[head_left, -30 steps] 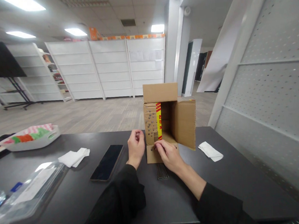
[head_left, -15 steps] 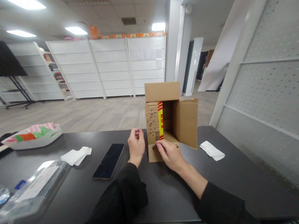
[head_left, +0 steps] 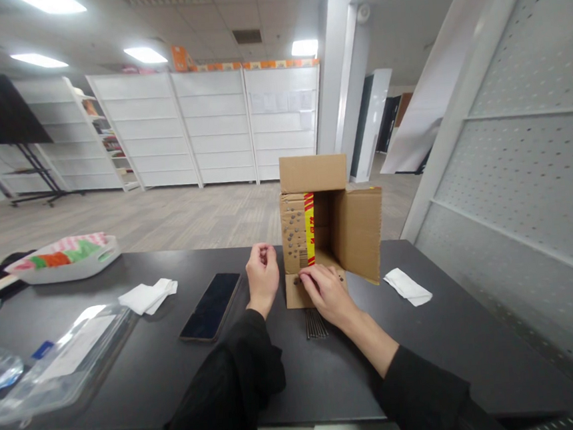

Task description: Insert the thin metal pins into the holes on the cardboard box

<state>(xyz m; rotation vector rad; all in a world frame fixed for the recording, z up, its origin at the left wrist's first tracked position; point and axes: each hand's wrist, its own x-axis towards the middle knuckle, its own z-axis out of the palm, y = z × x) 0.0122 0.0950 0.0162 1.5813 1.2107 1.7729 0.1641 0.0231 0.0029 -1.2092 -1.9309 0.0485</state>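
Your right hand (head_left: 326, 292) rests on the bottom flap of the cardboard box (head_left: 330, 228), fingers curled on something tiny (too small to tell). Your left hand (head_left: 262, 270) is closed in a loose fist beside the box. Thin metal sticks (head_left: 315, 323) lie on the table (head_left: 129, 369).

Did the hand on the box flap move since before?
No. The right hand stays on the lower flap of the cardboard box, just above the nails; only the camera shifted slightly.
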